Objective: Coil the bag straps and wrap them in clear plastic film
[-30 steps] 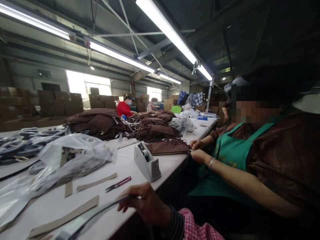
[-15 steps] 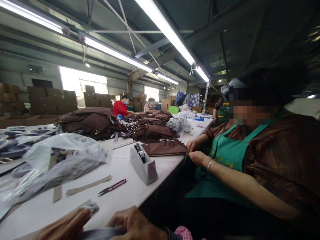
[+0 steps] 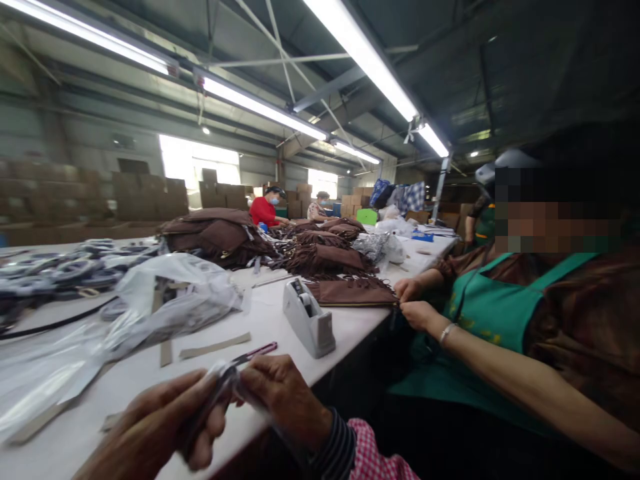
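My left hand (image 3: 155, 420) is closed around a dark strap-like strip (image 3: 201, 417) with clear or whitish plastic film (image 3: 229, 378) about its upper end. Pinched in my right hand (image 3: 285, 397) is the same wrapped end, with a pale length of film trailing below it. Motion blur hides the exact kind of strip. Just beyond my hands, thread snips (image 3: 260, 351) lie on the white table (image 3: 250, 433), partly covered by my fingers. A grey tape dispenser (image 3: 313, 323) stands further right.
Crumpled clear plastic (image 3: 185, 320) and wrapped straps (image 3: 95, 267) lie left. Beige strips (image 3: 215, 345) are scattered on the table. Brown fringed bags (image 3: 215, 237) are piled behind. At right, a co-worker in a green apron (image 3: 493, 313) holds a brown fringed pouch (image 3: 350, 293).
The view has turned left, so the scene sits further right. Both my hands have come up and together, and the strip with its plastic now shows between them.
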{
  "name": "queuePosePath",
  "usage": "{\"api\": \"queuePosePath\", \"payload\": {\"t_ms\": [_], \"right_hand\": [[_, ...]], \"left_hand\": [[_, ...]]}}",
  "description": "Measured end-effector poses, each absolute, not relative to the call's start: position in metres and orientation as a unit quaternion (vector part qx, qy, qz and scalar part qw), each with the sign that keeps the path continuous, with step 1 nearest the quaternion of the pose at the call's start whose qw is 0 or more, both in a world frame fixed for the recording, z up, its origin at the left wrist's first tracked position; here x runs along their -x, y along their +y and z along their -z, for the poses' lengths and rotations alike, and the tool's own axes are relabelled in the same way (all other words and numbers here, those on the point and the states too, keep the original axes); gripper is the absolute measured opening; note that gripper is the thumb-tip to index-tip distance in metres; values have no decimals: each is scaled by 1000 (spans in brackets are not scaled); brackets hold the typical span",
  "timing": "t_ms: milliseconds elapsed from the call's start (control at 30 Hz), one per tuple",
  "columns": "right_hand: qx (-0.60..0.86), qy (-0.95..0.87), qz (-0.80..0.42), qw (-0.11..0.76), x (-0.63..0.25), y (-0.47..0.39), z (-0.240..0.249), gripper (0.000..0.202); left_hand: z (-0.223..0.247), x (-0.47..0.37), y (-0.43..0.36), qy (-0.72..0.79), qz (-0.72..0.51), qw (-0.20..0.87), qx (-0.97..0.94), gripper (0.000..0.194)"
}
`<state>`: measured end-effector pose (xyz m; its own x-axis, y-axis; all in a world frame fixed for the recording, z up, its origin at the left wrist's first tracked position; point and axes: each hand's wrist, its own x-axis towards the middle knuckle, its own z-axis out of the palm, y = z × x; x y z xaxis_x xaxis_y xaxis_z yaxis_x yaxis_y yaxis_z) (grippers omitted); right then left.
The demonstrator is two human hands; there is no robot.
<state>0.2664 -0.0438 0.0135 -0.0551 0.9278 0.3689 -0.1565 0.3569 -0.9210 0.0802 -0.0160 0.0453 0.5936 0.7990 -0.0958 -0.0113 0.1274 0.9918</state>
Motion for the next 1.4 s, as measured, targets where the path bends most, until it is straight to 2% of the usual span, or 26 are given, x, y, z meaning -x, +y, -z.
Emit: {"api": "queuePosePath", "payload": {"t_ms": [100, 200, 267, 367, 533, 700, 833, 933, 1000, 1100, 1167, 1233, 1333, 1400], "right_hand": [[364, -478, -420, 680, -234, -43, -2, 49], [401, -497, -293, 712, -222, -43, 0, 48], [423, -545, -209, 693, -224, -42, -2, 49], [452, -598, -148, 645, -231, -43, 1, 50], [494, -610, -172, 595, -231, -52, 26, 50], [443, -605, -420, 511, -227, -73, 12, 58], [408, -630, -500, 433, -241, -94, -11, 41], [393, -613, -546, 414, -261, -104, -15, 45], [390, -573, -577, 431, -276, -105, -20, 47], [407, -553, -564, 458, -297, -101, -39, 42], [413, -580, -529, 462, -308, -92, -54, 41], [429, -616, -444, 489, -312, -80, -63, 40], [453, -652, -246, 556, -300, -65, -56, 32], [445, -650, -186, 588, -279, -64, -39, 30]], "left_hand": [[-76, -104, -19, 260, -403, 697, -533, 44], [-96, -115, -19, 216, -416, 744, -477, 33], [-103, -116, -21, 187, -416, 759, -464, 30], [-110, -112, -27, 163, -428, 759, -462, 25], [-110, -104, -32, 186, -467, 711, -492, 31], [-91, -106, -25, 269, -524, 539, -602, 28], [-60, -98, -5, 282, -572, 249, -729, 18], [-38, -78, 6, 206, -522, 59, -826, 16], [-31, -59, 2, 183, -449, 29, -874, 21], [-32, -37, -23, 212, -365, 97, -901, 15], [-38, -31, -42, 255, -361, 191, -877, 23], [-45, -34, -58, 307, -363, 329, -816, 18], [-57, -47, -70, 354, -316, 510, -718, 40], [-67, -59, -71, 342, -304, 589, -666, 48]]}}
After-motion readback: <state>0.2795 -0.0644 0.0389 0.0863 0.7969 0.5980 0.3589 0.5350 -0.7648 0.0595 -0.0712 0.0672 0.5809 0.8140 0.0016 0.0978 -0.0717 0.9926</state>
